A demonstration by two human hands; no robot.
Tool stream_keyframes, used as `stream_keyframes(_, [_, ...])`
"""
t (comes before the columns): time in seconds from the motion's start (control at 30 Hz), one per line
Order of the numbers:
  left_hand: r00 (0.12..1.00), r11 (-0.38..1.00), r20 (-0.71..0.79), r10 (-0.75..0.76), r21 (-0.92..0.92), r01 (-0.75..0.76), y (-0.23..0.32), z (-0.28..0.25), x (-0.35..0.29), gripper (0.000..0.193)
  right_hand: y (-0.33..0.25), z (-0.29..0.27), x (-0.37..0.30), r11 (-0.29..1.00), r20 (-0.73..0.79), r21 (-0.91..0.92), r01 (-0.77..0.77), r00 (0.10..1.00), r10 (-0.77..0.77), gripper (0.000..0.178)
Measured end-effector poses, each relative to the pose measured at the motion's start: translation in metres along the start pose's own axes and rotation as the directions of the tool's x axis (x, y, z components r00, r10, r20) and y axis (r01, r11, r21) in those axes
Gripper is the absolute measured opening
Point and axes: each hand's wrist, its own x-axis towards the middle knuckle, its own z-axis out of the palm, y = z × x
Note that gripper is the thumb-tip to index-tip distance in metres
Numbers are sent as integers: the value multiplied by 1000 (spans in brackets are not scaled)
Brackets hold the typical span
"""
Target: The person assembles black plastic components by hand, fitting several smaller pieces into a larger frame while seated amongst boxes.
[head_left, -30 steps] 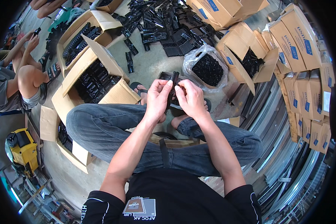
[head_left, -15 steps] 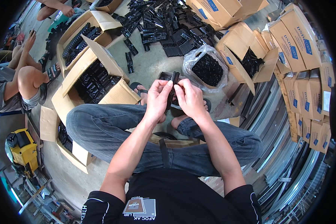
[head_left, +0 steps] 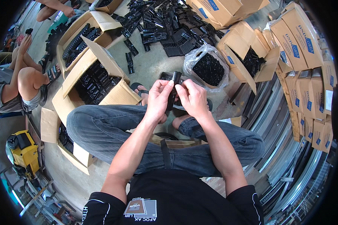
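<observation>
Upright between my hands is a long, narrow black plastic piece (head_left: 171,98). My left hand (head_left: 157,99) wraps its fingers round it, with the thumb pressed near its upper end. On the piece's right side, my right hand (head_left: 193,99) is closed in a pinch, its thumb tip close against the edge. Whatever lies between those right fingertips is too small or hidden to make out. Below and behind my hands, a small open container (head_left: 164,76) with dark parts inside shows in part, in front of my sandalled feet.
Open cardboard boxes (head_left: 114,93) of black pieces stand at left. A clear plastic bag (head_left: 187,71) of small black parts and another open box (head_left: 271,67) are at right. Loose black pieces (head_left: 154,36) cover the floor ahead. Long metal profiles (head_left: 266,146) lie right; a person (head_left: 11,84) sits left.
My right hand has shifted slightly right, and its fingers have drawn back from the black piece. My left hand keeps its hold. The seated person's raised hand has moved a little.
</observation>
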Motion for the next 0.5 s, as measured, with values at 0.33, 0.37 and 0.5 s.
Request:
stream_keyframes(0.33, [997, 994, -22, -78, -83, 76, 3, -2, 2, 15, -4, 2, 0, 995, -48, 65, 80, 996, -77, 16])
stream_keyframes(0.37, [996, 992, -31, -83, -94, 80, 0, -4, 4, 15, -7, 2, 0, 989, -81, 141, 43, 996, -32, 16])
stream_keyframes(0.5, [990, 981, 10, -139, -136, 139, 8, 2, 0, 15, 4, 7, 2, 981, -186, 153, 119, 978, -90, 17])
